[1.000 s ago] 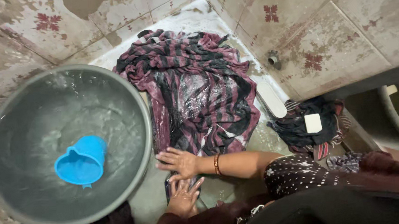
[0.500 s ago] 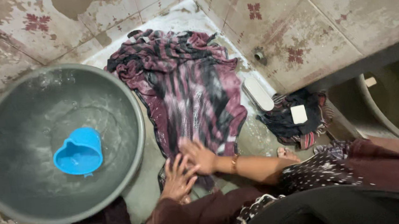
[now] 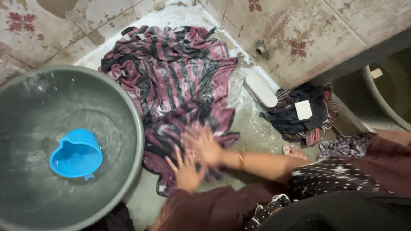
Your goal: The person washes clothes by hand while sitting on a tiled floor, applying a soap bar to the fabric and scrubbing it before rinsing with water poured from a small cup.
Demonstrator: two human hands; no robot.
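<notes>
My hands — left [image 3: 186, 172], right [image 3: 202, 144] — spread flat on wet maroon-black striped cloth [image 3: 174, 79], now bunched nearer; grey water-filled basin [image 3: 133, 111] just left.

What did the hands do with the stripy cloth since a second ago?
Both hands, left and right, slid forward along the wet striped cloth, pressing flat on it and bunching its near edge; they grip nothing. The basin, the blue mug floating in it and the soap bar stayed put.

hands [image 3: 195, 157] on striped cloth [image 3: 174, 79], grey basin [image 3: 128, 111]
</notes>
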